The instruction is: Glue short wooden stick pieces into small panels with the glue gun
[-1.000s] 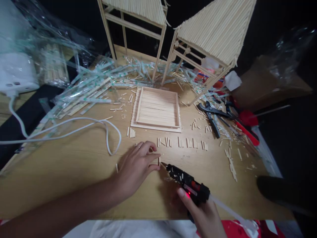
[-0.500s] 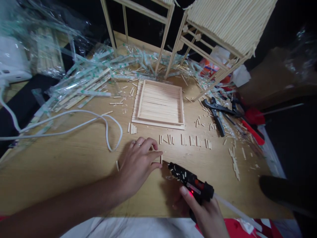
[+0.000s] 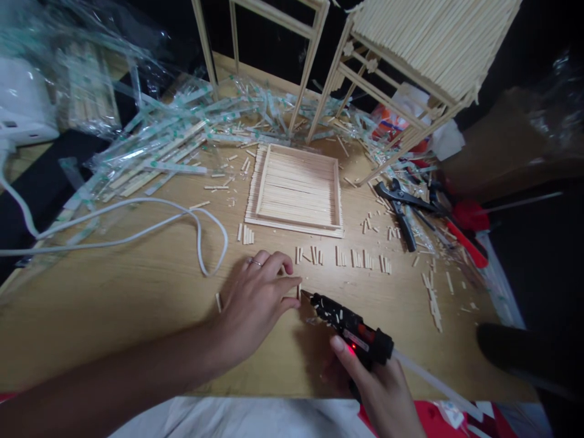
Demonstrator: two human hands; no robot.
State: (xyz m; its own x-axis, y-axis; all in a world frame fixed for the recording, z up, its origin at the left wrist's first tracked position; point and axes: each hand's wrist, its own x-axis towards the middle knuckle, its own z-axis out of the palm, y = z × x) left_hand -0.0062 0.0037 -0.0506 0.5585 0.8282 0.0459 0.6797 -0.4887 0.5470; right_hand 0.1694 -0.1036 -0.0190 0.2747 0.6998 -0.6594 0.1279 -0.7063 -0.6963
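Observation:
Between thumb and forefinger, my left hand point(image 3: 260, 298) pinches a short wooden stick point(image 3: 299, 291) upright just above the table. My right hand point(image 3: 374, 377) grips a black glue gun point(image 3: 351, 328) with a red light glowing on its side and a clear glue stick point(image 3: 438, 383) coming out of its back. The gun's nozzle points left, at or very near the pinched stick; I cannot tell whether they touch. Beyond my hands lies a shallow wooden frame point(image 3: 296, 224) on a mat of thin sticks. Short cut sticks point(image 3: 356, 259) lie in small groups in front of it.
A white cable point(image 3: 173, 204) loops across the left. Plastic wrappers point(image 3: 191, 103) and long sticks pile up behind it. Stick-built structures point(image 3: 438, 42) stand at the back. Black cutters point(image 3: 401, 213) and other tools lie on the right, near scattered stick pieces point(image 3: 431, 298).
The glue gun's nozzle has moved slightly left and up, closer to the pinched stick. My left hand keeps the same pinch. The whole view has shifted a little.

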